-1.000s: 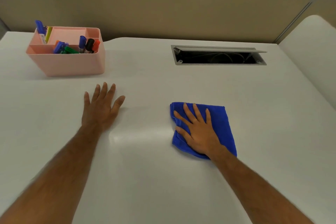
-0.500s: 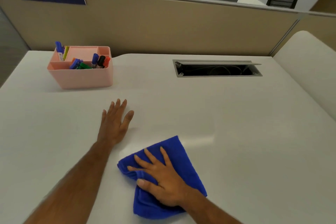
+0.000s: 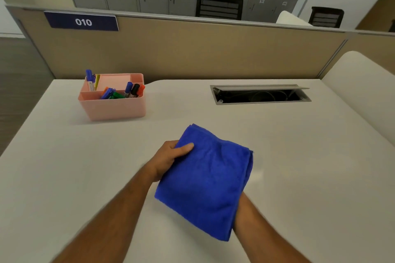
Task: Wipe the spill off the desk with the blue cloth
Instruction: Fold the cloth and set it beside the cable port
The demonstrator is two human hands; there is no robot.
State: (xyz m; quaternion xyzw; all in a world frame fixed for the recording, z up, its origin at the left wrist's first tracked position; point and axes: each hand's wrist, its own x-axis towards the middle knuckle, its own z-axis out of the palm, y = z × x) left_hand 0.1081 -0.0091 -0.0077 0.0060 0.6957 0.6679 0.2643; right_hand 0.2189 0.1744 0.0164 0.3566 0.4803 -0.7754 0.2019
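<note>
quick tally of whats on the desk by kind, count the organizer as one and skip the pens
cloth: 1
organizer: 1
cable hatch: 1
hands on the cloth: 2, left, right hidden under it
total: 5

Cloth: I see the blue cloth (image 3: 206, 179) folded, held above the desk (image 3: 299, 156).
Left hand: my left hand (image 3: 168, 158) grips the cloth's left edge, thumb on top.
Right hand: hidden beneath the cloth; only the forearm shows.
Far left: pink organizer (image 3: 113, 100) holding markers (image 3: 130, 89).
Far right: open cable tray (image 3: 259, 94).
</note>
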